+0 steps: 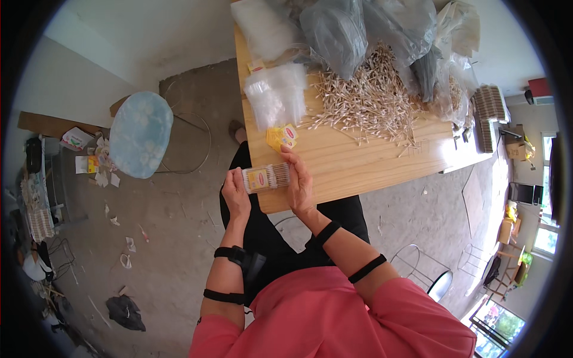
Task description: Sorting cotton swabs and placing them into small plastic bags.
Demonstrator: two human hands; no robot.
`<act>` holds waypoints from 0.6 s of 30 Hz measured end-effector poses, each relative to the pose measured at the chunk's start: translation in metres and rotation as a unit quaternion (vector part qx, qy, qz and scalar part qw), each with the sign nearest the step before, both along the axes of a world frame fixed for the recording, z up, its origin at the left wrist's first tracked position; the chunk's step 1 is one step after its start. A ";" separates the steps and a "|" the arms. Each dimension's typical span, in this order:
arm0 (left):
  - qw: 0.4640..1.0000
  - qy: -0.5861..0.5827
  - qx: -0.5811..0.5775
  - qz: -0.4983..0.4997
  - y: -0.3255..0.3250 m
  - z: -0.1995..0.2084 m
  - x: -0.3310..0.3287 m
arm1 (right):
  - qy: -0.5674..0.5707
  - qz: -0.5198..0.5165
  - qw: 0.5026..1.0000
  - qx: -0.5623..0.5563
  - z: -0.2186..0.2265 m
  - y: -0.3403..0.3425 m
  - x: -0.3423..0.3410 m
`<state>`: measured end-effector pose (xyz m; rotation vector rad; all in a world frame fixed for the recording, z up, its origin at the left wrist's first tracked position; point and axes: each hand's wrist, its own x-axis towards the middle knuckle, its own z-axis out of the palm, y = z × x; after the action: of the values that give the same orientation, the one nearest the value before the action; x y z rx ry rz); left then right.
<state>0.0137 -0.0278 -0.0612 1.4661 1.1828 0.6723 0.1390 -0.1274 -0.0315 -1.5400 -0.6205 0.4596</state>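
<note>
A clear pack of cotton swabs (276,176) with a yellow label inside is held level over the table's near left corner. My left hand (237,194) grips its left end, thumb on top. At the other end, the fingers of my right hand (300,184) are closed round the pack. Just beyond it lies a small stack of yellow labels (280,137). Clear plastic sleeves (274,92) are piled farther back. A big heap of loose cotton swabs (367,101) spreads across the table's middle.
The wooden table (358,164) ends close to my lap. Grey plastic bags (337,33) crowd its far side. To the left stands a stool with a pale blue seat (141,135). Scraps and a black bag (125,312) litter the floor. A round stool (440,285) stands at right.
</note>
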 end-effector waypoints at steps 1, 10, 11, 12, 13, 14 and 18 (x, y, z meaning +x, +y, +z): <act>0.998 0.052 0.032 -0.005 0.000 -0.002 -0.001 | 0.004 0.000 1.000 -0.004 -0.002 0.003 -0.002; 0.983 0.105 0.153 -0.005 -0.009 0.014 0.016 | 0.003 -0.008 1.000 0.017 0.002 0.025 -0.028; 0.985 0.115 0.129 -0.010 -0.007 0.012 0.013 | -0.012 -0.001 1.000 0.012 0.001 0.025 -0.027; 0.986 0.124 0.112 -0.017 -0.005 0.011 0.008 | -0.019 0.019 1.000 0.001 0.002 0.024 -0.026; 0.986 0.133 0.096 -0.025 -0.002 0.011 0.003 | -0.028 0.038 0.999 -0.003 0.005 0.024 -0.025; 0.983 0.135 0.119 -0.017 -0.001 0.014 0.000 | -0.031 0.036 0.999 -0.016 0.007 0.020 -0.018; 0.914 0.150 0.369 0.072 0.001 0.042 -0.001 | -0.139 -0.127 0.977 -0.098 0.014 -0.019 0.054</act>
<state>0.0128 -0.0266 -0.0195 2.1867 1.3523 1.1045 0.1932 -0.1460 -0.0178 -1.8629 -0.5923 0.1124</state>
